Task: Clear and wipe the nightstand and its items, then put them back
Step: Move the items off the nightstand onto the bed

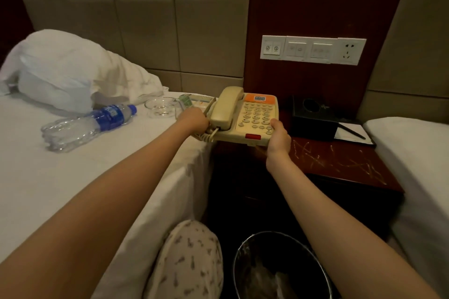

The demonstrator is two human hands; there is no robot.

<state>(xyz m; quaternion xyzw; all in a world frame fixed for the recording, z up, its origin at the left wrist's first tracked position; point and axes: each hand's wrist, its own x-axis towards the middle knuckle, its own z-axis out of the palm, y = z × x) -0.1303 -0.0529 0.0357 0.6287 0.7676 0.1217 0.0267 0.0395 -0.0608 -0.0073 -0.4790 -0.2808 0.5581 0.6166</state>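
bin [279, 250] foreground | left hand [194, 119], right hand [279, 137]: fingers grip telephone [243, 126] | orange QR label [260, 98], text unreadable

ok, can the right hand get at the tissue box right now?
Probably not yet: the right hand grips the phone. The tissue box sits just beyond it on the nightstand, nothing between, so likely reachable once the phone is down.

Padded beige wall panels [145, 31]; dark wood panel [315, 2], switch plate [313, 50]; dim light.

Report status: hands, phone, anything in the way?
Left hand and right hand both grip phone. Phone held between bed and nightstand. Box, notepad on nightstand; ashtray, bottle on bed.
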